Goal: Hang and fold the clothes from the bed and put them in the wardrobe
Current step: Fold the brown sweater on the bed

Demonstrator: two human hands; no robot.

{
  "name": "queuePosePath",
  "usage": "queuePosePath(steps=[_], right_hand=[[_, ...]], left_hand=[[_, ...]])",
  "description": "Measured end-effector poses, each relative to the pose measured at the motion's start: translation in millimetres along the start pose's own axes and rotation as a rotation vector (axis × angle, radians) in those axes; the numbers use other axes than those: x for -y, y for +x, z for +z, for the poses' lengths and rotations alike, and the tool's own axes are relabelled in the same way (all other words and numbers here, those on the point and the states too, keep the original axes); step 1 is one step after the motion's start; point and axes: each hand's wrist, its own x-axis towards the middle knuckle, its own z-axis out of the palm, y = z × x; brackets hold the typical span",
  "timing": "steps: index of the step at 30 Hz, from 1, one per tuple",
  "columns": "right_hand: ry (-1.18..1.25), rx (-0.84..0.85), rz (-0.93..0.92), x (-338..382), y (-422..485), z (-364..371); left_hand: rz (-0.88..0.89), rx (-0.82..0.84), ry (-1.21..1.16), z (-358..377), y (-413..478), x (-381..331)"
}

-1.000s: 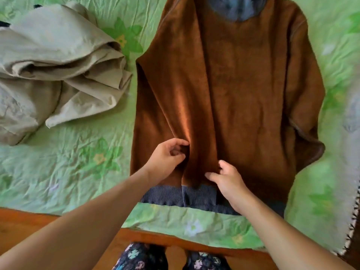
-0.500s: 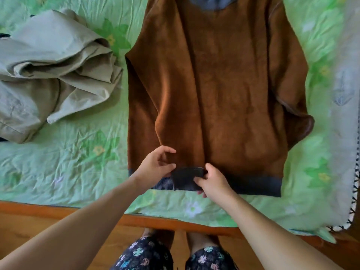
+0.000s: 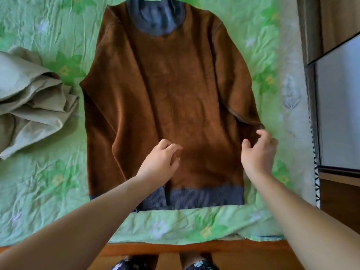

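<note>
On the bed, centred and close to its near edge, a brown sweater (image 3: 175, 94) lies flat, neck toward the far edge. Fabric: soft, plush-looking pile, rust brown. A grey ribbed hem band (image 3: 204, 197) runs straight across the bottom, with a small vertical overlap left of centre. The grey collar (image 3: 155, 20) is a wide rounded band. Both sleeves lie down along the sides of the body; the right sleeve shows a grey seam line.

The left hand (image 3: 159, 164) is over the lower middle of the sweater, just above the hem band, fingers loosely curled and slightly spread; contact with the pile cannot be confirmed. The right hand (image 3: 257, 152) is at the sweater's right edge by the sleeve end, fingers loosely curled, thumb held apart, pinching nothing visible.

A beige garment (image 3: 29, 106), smooth woven cloth, is heaped in folds near the bed's left edge, apart from the sweater. A creased green floral sheet (image 3: 48, 182) covers the bed. A wooden bed frame (image 3: 194, 248) borders the near edge. Furniture with a grey panel (image 3: 339, 114) stands beyond the right edge.
</note>
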Motion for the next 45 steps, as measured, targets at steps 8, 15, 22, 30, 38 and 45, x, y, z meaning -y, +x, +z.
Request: queuePosePath(steps=[8, 15, 22, 30, 38, 45], right_hand=[[-0.008, 0.367, 0.170, -36.3, 67.0, -11.7], [0.236, 0.005, -0.491, -13.2, 66.1, -77.5], [0.378, 0.454, -0.415, -31.2, 34.3, -82.2], [0.823, 0.627, 0.168, -27.7, 50.5, -53.3], [0.407, 0.875, -0.180, 22.4, 7.6, -48.2], [0.512, 1.318, 0.052, 57.0, -62.6, -25.2]], left_hand=[[0.022, 0.168, -0.305, 54.3, 72.1, -97.3], [-0.563, 0.411, -1.373, 51.5, 110.1, -184.7], [-0.647, 0.324, -1.443, 53.4, 114.0, -192.8], [-0.774, 0.329, -1.609, 52.7, 82.9, -166.0], [-0.810, -0.007, -1.293, 43.1, 39.7, -116.0], [-0.694, 0.518, -1.483, -1.6, -3.0, -50.4]])
